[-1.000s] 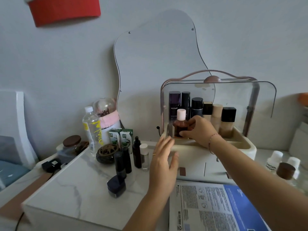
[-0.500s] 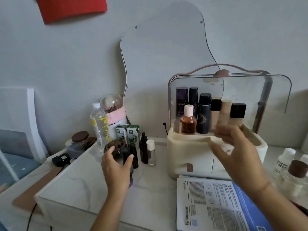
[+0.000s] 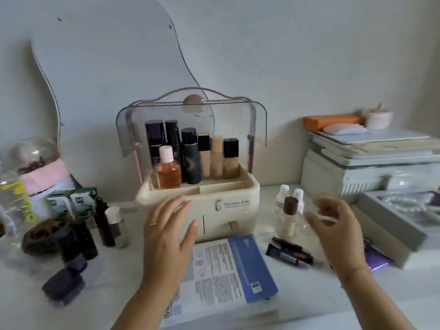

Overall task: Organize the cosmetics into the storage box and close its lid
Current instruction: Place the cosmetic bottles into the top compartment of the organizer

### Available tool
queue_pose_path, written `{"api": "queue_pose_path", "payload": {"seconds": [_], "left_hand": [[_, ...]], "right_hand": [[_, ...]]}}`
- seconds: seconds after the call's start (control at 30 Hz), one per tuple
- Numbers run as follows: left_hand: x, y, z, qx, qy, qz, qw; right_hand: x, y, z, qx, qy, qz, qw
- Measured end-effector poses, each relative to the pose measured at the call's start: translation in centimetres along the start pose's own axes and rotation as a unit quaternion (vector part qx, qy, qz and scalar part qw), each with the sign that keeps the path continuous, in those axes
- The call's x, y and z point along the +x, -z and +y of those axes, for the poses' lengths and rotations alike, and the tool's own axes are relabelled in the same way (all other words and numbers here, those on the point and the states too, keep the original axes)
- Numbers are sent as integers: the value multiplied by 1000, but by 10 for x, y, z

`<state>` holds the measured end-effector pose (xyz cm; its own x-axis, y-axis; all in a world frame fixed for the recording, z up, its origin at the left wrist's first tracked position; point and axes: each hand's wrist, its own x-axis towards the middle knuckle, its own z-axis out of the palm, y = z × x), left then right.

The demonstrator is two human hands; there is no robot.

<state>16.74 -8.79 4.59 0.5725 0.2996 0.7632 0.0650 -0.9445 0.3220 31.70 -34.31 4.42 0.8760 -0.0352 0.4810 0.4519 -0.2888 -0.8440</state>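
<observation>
Watching this one remotely. The storage box (image 3: 228,206) sits mid-table with its clear lid (image 3: 259,125) flipped up. The back row is already full of tall bottles, with the orange bottle (image 3: 167,173) in front of them at the box's left end.

Both hands are empty. The left hand (image 3: 166,232) hovers right in front of the box, fingers straight and spread. The right hand (image 3: 338,234) is off to the box's right, fingers apart and loosely curved. It's blurry, but I see nothing in it.

There's plenty left outside:
- Right of the box: a brown-capped bottle (image 3: 288,220), with two white-capped ones (image 3: 283,196) behind it.
- Front-right of the box: some dark tubes (image 3: 290,253).
- Left of the box: a dark dropper bottle (image 3: 103,222) and a small white-capped vial (image 3: 116,225).
- Further front-left: a dark compact (image 3: 64,282).

My guess is the brown-capped bottle goes next, since the right hand is near it.

What worries me:
- Those right-side bottles stand tight together, so a quick grab could topple the neighbours onto the tubes.
- The brown-capped one looks like glass, so it could be slippery.
- The front compartments look shallow, so anything tall there could stop the lid closing.
- Reaching over the orange bottle could knock it into the back row.
</observation>
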Motion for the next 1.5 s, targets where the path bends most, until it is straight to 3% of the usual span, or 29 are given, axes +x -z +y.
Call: {"api": "queue_pose_path", "payload": {"seconds": [0.13,0.3,0.57,0.77,0.87,1.0,1.13,1.37,1.5], "left_hand": [[4,-11,-1,17,-7,8,1000],[8,-13,-4,42,-10,3,999],[16,-14,-11,39,-28,-5,999],[21,-12,-12,20,-34,20,999],[21,-14,-14,9,-30,24,999],[21,-16,-14,-2,-13,29,999],[21,-14,-13,-13,-14,30,999],[20,-9,-16,-22,-4,-4,1000],[21,-9,-15,-23,-1,-3,1000]], "right_hand": [[0,-18,9,-37,-31,-73,996],[2,-32,16,-122,-47,-39,991],[4,-51,20,-225,-105,-50,967],[1,-40,1,-177,-88,-7,980],[3,-31,-31,-94,14,19,995],[8,-40,-95,0,131,-85,988],[19,-92,-134,3,184,-199,963],[56,-164,-120,-35,82,-256,963],[63,-180,-113,-86,81,-295,948]]}}
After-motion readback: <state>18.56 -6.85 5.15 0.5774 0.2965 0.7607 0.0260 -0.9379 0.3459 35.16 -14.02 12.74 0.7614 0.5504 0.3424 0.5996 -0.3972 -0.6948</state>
